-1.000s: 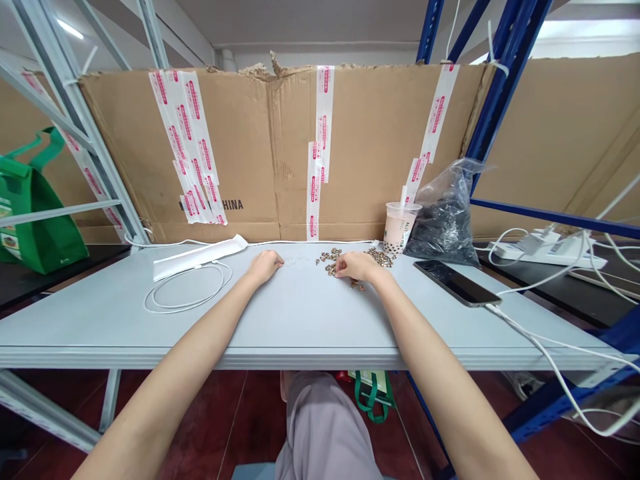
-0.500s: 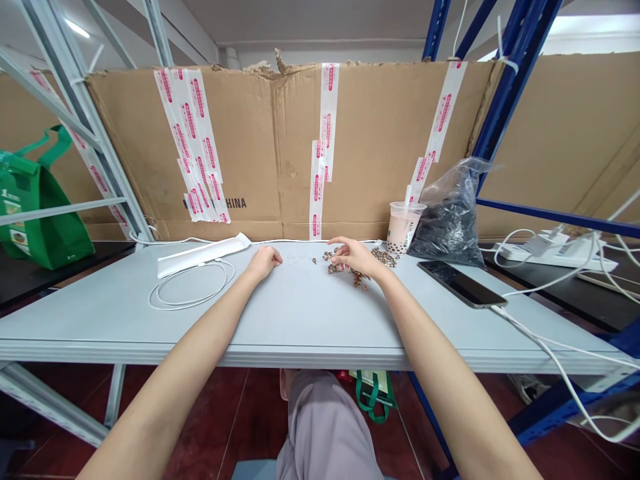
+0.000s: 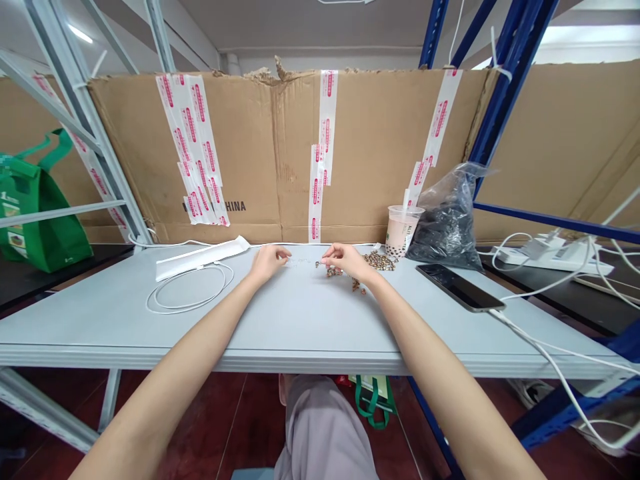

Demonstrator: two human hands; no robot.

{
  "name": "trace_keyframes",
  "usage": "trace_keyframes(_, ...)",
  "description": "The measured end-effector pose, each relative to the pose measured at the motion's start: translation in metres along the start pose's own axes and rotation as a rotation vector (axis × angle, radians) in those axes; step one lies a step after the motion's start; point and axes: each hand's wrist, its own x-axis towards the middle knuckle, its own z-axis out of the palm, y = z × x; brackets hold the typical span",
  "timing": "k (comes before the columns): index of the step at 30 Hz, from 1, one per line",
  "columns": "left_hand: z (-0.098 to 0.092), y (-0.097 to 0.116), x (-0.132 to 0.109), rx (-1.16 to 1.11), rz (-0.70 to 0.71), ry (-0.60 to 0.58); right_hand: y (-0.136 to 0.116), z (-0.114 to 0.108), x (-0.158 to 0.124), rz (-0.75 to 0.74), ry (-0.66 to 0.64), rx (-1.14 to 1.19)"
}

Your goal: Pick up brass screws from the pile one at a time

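Observation:
My left hand rests on the grey table, thumb and fingertips drawn together. What they hold, if anything, is too small to make out. Beside those fingertips lie several tiny clear pieces. To the right, my right hand is closed in a pinch at a small bronze-coloured piece, too small to name exactly. Under and behind this hand spreads a loose pile of similar small bronze-coloured pieces, partly hidden by the hand. A few stray ones lie nearer me.
A cup with a straw and a plastic bag of dark material stand back right. A phone with a white cable lies right. On the left are a white strip and a coiled cable. Cardboard walls the back.
My right hand has moved left from over the pile to the single small piece, its fingers now pinched. My left hand's fingers have lifted and extended slightly to the right.

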Motion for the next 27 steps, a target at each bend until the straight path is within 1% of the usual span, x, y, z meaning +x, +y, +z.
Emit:
trace_keyframes(2,0.000,0.014,-0.001,-0.278,-0.040,0.036,0.001,0.005,0.000,-0.047,0.003,-0.005)
trace_keyframes(4,0.001,0.026,-0.003,-0.491,-0.089,0.027,-0.001,0.010,-0.001,-0.077,0.015,-0.004)
trace_keyframes(6,0.003,0.036,-0.006,-0.617,-0.115,0.005,-0.003,0.013,-0.002,-0.091,0.049,-0.016)
trace_keyframes(9,0.006,0.044,-0.011,-0.719,-0.100,-0.044,-0.006,0.014,-0.003,-0.104,0.100,-0.082)
trace_keyframes(13,0.008,0.051,-0.014,-0.756,-0.098,-0.070,-0.005,0.014,-0.003,-0.141,0.118,-0.245)
trace_keyframes(16,0.008,0.052,-0.014,-0.763,-0.109,-0.028,-0.003,0.013,-0.003,-0.179,0.105,-0.316)
trace_keyframes(20,0.009,0.050,-0.012,-0.737,-0.068,0.016,-0.003,0.013,-0.003,-0.183,0.110,-0.338)
trace_keyframes(27,0.010,0.054,-0.014,-0.571,0.043,0.093,-0.004,0.015,-0.004,-0.169,0.114,-0.273)
